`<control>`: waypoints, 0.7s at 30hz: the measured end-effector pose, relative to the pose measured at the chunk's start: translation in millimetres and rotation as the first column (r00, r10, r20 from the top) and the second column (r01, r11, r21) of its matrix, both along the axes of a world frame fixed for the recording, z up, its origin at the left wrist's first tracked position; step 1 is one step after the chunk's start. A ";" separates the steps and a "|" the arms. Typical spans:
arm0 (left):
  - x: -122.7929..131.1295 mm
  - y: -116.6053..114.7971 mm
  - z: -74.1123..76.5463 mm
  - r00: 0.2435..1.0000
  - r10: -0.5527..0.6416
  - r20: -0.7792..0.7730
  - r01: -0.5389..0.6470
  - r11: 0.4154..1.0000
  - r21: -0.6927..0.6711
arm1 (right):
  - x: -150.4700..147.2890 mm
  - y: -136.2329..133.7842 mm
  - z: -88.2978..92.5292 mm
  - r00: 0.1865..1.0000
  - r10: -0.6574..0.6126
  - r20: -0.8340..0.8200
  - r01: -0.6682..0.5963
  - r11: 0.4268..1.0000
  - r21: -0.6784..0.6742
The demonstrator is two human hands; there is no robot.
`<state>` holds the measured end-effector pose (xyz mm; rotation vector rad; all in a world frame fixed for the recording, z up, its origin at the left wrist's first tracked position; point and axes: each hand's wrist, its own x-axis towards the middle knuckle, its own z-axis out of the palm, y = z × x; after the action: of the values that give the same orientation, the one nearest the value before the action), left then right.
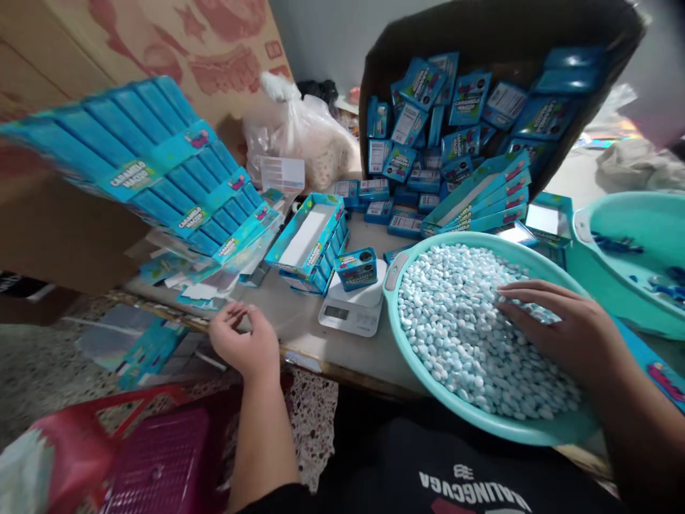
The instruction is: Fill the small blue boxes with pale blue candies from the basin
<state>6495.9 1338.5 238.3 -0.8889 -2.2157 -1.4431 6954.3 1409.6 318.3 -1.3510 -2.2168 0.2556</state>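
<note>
Worktable point(300, 350) top is pale, with a worn front edge above a speckled floor point(313, 421). Nearest me, at right, a turquoise basin point(556, 432) holds a heap of pale blue and white candies point(454, 321). My right hand point(567, 332) lies over the heap, open, fingers extended, tips touching the candies. My left hand point(247, 343) is at the table's front edge, half curled; I cannot tell whether it is closed on anything. Just left of the basin sits a white scale point(367, 328); its reading is unclear. One small blue box point(357, 270) stands on its plate. Next to it, on the left, are stacked trays point(315, 243), the uppermost showing a white inside. Farther left, a tall blue stack point(176, 164) leans. Beyond the basin, a large dark carton point(481, 36) opens toward me, with many similar boxes point(401, 164) inside. A knotted plastic bag point(305, 128) stands behind the trays.
</note>
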 end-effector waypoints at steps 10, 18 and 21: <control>136.2 74.4 59.5 0.747 -0.612 -0.260 0.509 0.778 -0.369 | 0.6 9.2 2.1 0.986 -0.026 -0.164 0.001 0.989 -0.150; 129.8 98.5 53.8 0.761 -0.610 -0.222 0.505 0.771 -0.389 | 4.9 12.9 -9.5 0.958 0.042 -0.283 -0.078 0.990 -0.119; 108.9 101.7 97.8 0.724 -0.623 -0.297 0.564 0.782 -0.264 | 5.7 14.2 -15.2 0.954 0.056 -0.296 -0.079 0.995 -0.067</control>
<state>6604.8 1440.2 336.2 -1.8988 -1.8383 -1.1913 6960.0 1423.8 303.1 -1.1906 -2.0221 0.5379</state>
